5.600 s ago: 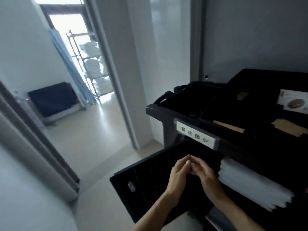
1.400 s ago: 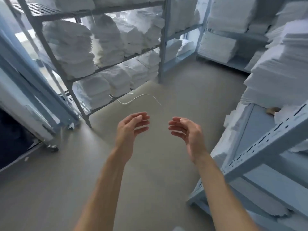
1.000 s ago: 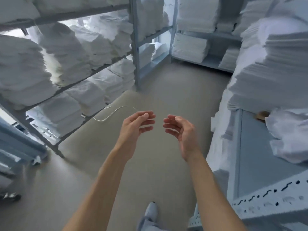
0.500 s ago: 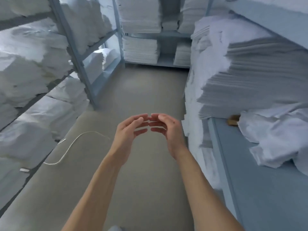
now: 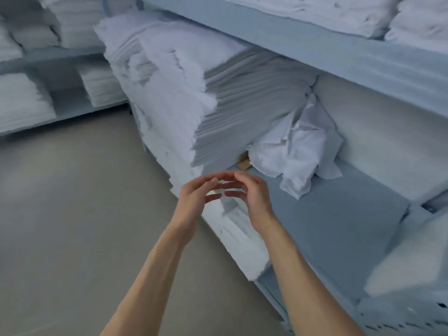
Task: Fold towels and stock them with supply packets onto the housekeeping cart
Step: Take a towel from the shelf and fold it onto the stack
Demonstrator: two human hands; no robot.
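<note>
Since half a second earlier the view had swung right and closer to the shelf, and the two hands had drifted from over the open floor to just in front of the shelf's edge, their tips nearly meeting as before.

The left hand (image 5: 197, 197) and the right hand (image 5: 252, 197) faced each other palm to palm, fingers (image 5: 213, 197) loosely curved and slightly spread, tips close together but holding nothing and touching no cloth. Whether the opposing tips actually touched could not be told.

Just beyond the fingers and a little left stood one tall stack of folded towels (image 5: 184, 93), white, its many thin layers showing grey in shadow on the side toward the hands, the front edges ragged and uneven. Directly below the fingers a lower pile of flat white towels (image 5: 242, 241) overhung the shelf edge. Beyond and to the right lay one crumpled white cloth (image 5: 298, 151), unfolded, beside the tall stack, with a small brown scrap (image 5: 243, 162) between them.

All of these lay on the blue-grey shelf (image 5: 327, 224). Farther left, across the beige floor (image 5: 72, 202), more white stacks (image 5: 21, 100) filled another rack.
</note>
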